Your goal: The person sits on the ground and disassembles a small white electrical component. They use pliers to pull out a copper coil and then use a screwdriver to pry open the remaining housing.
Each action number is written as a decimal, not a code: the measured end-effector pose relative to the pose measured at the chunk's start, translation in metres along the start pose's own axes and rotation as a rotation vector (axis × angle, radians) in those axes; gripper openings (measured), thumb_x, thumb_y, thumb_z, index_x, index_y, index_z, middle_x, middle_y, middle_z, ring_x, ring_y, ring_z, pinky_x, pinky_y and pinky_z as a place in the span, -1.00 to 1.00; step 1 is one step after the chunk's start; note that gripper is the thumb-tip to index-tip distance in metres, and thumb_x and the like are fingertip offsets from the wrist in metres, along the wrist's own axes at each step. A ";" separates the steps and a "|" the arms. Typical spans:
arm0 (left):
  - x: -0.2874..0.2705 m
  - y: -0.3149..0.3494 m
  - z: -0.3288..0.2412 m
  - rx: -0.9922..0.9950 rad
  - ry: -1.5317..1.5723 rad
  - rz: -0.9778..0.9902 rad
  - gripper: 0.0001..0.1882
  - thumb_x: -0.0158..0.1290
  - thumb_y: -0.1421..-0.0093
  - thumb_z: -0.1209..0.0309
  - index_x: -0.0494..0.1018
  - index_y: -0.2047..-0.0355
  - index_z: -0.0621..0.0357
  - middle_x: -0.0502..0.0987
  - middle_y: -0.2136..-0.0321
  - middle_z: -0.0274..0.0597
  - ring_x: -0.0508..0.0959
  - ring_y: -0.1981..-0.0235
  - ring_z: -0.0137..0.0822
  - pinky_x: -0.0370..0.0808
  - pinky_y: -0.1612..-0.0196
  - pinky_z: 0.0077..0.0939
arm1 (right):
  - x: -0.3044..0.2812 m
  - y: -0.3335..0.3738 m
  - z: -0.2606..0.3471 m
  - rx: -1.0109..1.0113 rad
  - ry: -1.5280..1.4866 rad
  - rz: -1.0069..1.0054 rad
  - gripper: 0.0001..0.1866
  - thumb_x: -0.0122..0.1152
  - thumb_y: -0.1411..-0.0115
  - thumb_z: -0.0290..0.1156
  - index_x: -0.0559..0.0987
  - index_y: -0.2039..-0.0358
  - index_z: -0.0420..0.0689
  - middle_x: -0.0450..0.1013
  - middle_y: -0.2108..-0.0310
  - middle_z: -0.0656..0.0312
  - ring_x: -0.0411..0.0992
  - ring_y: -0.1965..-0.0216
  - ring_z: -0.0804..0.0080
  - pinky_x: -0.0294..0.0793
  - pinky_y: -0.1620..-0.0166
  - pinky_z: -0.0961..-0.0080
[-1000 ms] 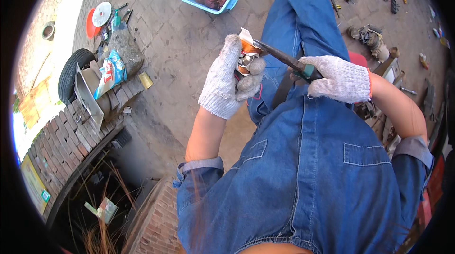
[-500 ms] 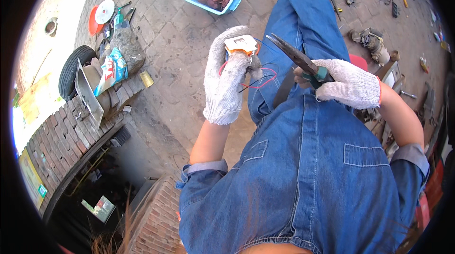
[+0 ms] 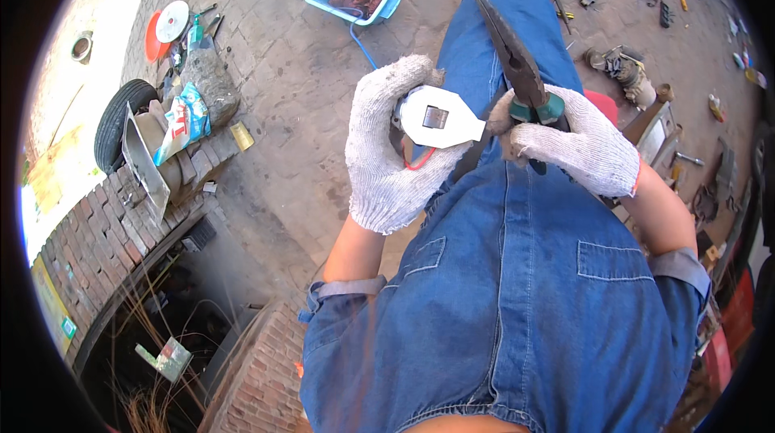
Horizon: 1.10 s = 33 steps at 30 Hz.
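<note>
In front of the blue denim garment [image 3: 476, 296], I had the left grip [image 3: 383, 150] clasped round one white plastic plate [image 3: 458, 120] with a square opening. The right grip [image 3: 577, 142] grasped one pair of needle-nose pliers [image 3: 525, 78], nose pointing away from the body. The plate lay just left of the right grip, its long axis crosswise, narrow tab toward those fingertips; I couldn't tell whether they touched. Outward I counted one red wire [image 3: 418, 165], one blue basin [image 3: 327, 7] and one black tyre [image 3: 113, 130].
</note>
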State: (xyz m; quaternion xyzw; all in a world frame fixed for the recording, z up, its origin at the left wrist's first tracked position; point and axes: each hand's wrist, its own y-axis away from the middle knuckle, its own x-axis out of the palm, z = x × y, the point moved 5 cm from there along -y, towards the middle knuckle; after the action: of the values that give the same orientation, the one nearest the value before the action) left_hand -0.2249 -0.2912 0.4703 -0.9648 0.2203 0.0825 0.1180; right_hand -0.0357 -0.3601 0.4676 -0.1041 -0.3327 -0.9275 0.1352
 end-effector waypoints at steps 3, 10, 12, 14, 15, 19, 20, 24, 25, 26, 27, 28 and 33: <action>0.006 0.001 -0.004 0.009 -0.024 0.007 -0.33 0.43 0.18 0.44 0.41 0.02 0.21 0.46 0.05 -0.06 0.49 0.01 -0.16 0.45 -0.04 -0.33 | 0.009 -0.003 0.011 -0.115 -0.078 -0.045 -0.67 0.29 -0.20 -0.24 0.51 0.14 -0.19 0.46 0.34 0.33 0.42 0.32 0.67 0.45 0.22 0.64; 0.011 0.000 -0.015 0.150 -0.192 0.043 -0.35 0.41 0.21 0.45 0.46 0.04 0.19 0.48 0.07 -0.07 0.48 0.00 -0.12 0.42 -0.06 -0.29 | 0.015 -0.005 0.009 -0.184 -0.082 -0.093 -0.69 0.32 -0.17 -0.32 0.52 0.14 -0.21 0.50 0.39 0.29 0.45 0.37 0.63 0.47 0.29 0.64; 0.011 0.000 -0.019 0.164 -0.243 0.063 -0.35 0.41 0.21 0.46 0.46 0.04 0.19 0.49 0.07 -0.07 0.48 0.01 -0.12 0.41 -0.06 -0.29 | 0.016 -0.003 0.013 -0.165 -0.109 -0.093 -0.72 0.28 -0.21 -0.30 0.54 0.16 -0.20 0.49 0.41 0.34 0.42 0.36 0.68 0.45 0.26 0.65; 0.013 -0.001 -0.017 0.085 -0.158 0.069 -0.35 0.40 0.21 0.46 0.46 0.03 0.20 0.49 0.07 -0.07 0.48 0.02 -0.12 0.40 -0.07 -0.29 | 0.015 -0.005 0.006 -0.130 -0.167 -0.047 -0.72 0.28 -0.21 -0.30 0.53 0.16 -0.20 0.48 0.42 0.34 0.41 0.37 0.69 0.44 0.27 0.66; 0.013 0.000 -0.016 0.046 -0.115 0.071 -0.35 0.40 0.21 0.46 0.45 0.03 0.20 0.50 0.07 -0.08 0.48 0.02 -0.12 0.40 -0.07 -0.30 | 0.015 -0.005 0.003 -0.113 -0.196 -0.023 -0.72 0.27 -0.21 -0.29 0.53 0.16 -0.20 0.48 0.42 0.34 0.41 0.38 0.69 0.44 0.27 0.66; 0.014 0.002 -0.011 -0.035 0.007 0.069 -0.32 0.39 0.21 0.44 0.43 0.01 0.22 0.48 0.05 -0.07 0.48 0.02 -0.15 0.39 -0.08 -0.31 | 0.016 -0.005 0.004 -0.120 -0.229 -0.039 -0.65 0.33 -0.15 -0.33 0.50 0.11 -0.21 0.51 0.34 0.25 0.47 0.35 0.57 0.50 0.25 0.60; 0.014 0.002 -0.012 -0.039 0.031 0.075 -0.31 0.39 0.21 0.43 0.42 0.00 0.22 0.47 0.04 -0.07 0.48 0.02 -0.16 0.39 -0.08 -0.31 | 0.017 -0.005 0.006 -0.119 -0.232 -0.046 -0.65 0.34 -0.15 -0.34 0.50 0.11 -0.22 0.51 0.34 0.25 0.47 0.34 0.57 0.50 0.25 0.60; 0.015 0.004 -0.007 -0.100 0.164 0.090 -0.31 0.37 0.17 0.41 0.39 -0.02 0.26 0.44 0.02 -0.05 0.47 0.01 -0.19 0.38 -0.09 -0.32 | 0.020 -0.002 0.015 -0.143 -0.171 -0.069 -0.64 0.36 -0.13 -0.37 0.50 0.11 -0.22 0.51 0.32 0.26 0.47 0.32 0.60 0.50 0.22 0.60; 0.015 0.004 -0.007 -0.097 0.182 0.101 -0.31 0.36 0.16 0.41 0.39 -0.02 0.27 0.43 0.02 -0.06 0.47 0.00 -0.19 0.38 -0.09 -0.32 | 0.020 -0.001 0.016 -0.175 -0.123 -0.089 -0.65 0.36 -0.13 -0.38 0.50 0.11 -0.22 0.51 0.32 0.27 0.47 0.32 0.61 0.50 0.22 0.60; 0.015 0.003 -0.007 -0.094 0.200 0.113 -0.31 0.36 0.15 0.41 0.38 -0.03 0.27 0.43 0.02 -0.06 0.47 0.00 -0.19 0.38 -0.09 -0.32 | 0.021 0.001 0.018 -0.208 -0.074 -0.110 -0.65 0.36 -0.13 -0.40 0.50 0.11 -0.22 0.51 0.32 0.27 0.47 0.32 0.62 0.50 0.22 0.60; 0.015 0.003 -0.007 -0.092 0.217 0.122 -0.31 0.35 0.14 0.41 0.37 -0.04 0.28 0.42 0.02 -0.06 0.47 0.00 -0.19 0.38 -0.09 -0.32 | 0.021 0.002 0.020 -0.240 -0.025 -0.128 -0.66 0.36 -0.13 -0.41 0.50 0.11 -0.22 0.51 0.31 0.28 0.47 0.31 0.62 0.50 0.21 0.60; 0.015 0.003 -0.007 -0.090 0.236 0.115 -0.31 0.34 0.14 0.41 0.38 -0.04 0.28 0.43 0.02 -0.06 0.47 0.00 -0.19 0.39 -0.09 -0.32 | 0.022 0.002 0.020 -0.261 -0.001 -0.121 -0.67 0.34 -0.14 -0.41 0.50 0.11 -0.22 0.51 0.31 0.29 0.47 0.32 0.63 0.49 0.21 0.61; 0.011 0.002 -0.008 -0.110 0.094 0.013 -0.39 0.34 0.12 0.42 0.43 0.02 0.28 0.50 0.09 -0.10 0.52 0.08 -0.28 0.44 -0.02 -0.40 | 0.021 -0.004 0.016 -0.136 -0.126 -0.037 -0.66 0.25 -0.22 -0.33 0.49 0.07 -0.23 0.50 0.29 0.29 0.44 0.30 0.65 0.46 0.17 0.62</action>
State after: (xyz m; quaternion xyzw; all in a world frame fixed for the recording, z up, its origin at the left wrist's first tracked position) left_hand -0.2151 -0.2998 0.4755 -0.9711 0.2271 0.0498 0.0537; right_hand -0.0548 -0.3510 0.4833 -0.1649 -0.2786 -0.9419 0.0897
